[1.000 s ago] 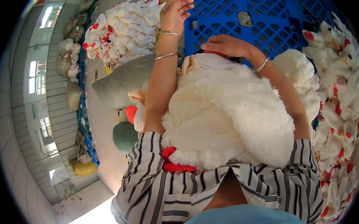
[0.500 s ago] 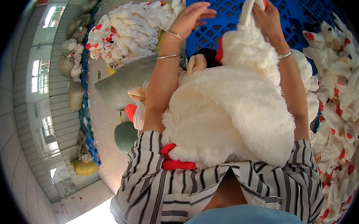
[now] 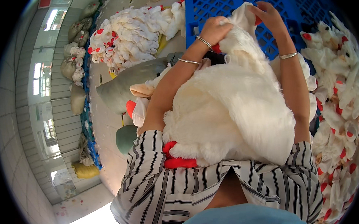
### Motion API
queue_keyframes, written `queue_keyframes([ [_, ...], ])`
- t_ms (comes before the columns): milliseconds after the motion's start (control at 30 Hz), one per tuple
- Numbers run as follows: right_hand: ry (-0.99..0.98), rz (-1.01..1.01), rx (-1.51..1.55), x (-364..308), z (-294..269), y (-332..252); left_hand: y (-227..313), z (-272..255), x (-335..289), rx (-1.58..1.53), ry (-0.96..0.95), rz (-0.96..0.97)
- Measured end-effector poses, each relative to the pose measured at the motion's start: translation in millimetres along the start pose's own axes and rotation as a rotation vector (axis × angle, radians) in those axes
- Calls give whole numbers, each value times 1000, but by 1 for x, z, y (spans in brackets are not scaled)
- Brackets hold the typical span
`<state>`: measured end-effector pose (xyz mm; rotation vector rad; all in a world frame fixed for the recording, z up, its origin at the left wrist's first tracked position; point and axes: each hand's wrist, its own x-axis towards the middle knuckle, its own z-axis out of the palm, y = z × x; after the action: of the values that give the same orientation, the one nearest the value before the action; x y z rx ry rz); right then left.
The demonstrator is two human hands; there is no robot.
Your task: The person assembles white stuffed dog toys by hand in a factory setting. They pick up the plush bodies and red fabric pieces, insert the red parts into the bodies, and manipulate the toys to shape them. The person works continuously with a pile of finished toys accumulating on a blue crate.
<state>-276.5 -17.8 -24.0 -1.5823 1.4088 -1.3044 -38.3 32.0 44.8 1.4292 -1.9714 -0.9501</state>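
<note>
"How are your hands set?"

"Both arms stretch forward, bent in toward the upper centre. My left hand (image 3: 216,30) is clamped on the left edge of a narrow cream-white plush piece (image 3: 246,42) with red trim. My right hand (image 3: 268,16) arches over its top right edge, fingertips at the cloth; I cannot tell whether they pinch it."

"Where does the piece lie?"

"Upper centre of the frame, running down to a bulky, long-haired cream plush (image 3: 227,110) against my striped shirt (image 3: 148,182). I cannot tell whether the two are joined."

"And the room around you?"

"A gap opens between my wrists, filled by the piece. Beyond my fingers is a blue plastic lattice panel (image 3: 202,12), its left edge beside a heap of white plush pieces (image 3: 128,35) at upper left. Another red-and-white pile (image 3: 339,119) crowds the right edge."

"The surface, the walls?"

"Pale floor (image 3: 107,121) left of centre, a grey-green stuffed sack (image 3: 126,87) on it, and a windowed, panelled wall (image 3: 56,100) curving down the far left."
</note>
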Motion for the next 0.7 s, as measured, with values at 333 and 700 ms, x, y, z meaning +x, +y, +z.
queue_keyframes([
  [333,-469,-244,-54,-1,8,-114,-20,-134,29,-1096,914,183],
  [700,-400,126,65,-54,110,-42,-46,-76,16,-802,495,55],
])
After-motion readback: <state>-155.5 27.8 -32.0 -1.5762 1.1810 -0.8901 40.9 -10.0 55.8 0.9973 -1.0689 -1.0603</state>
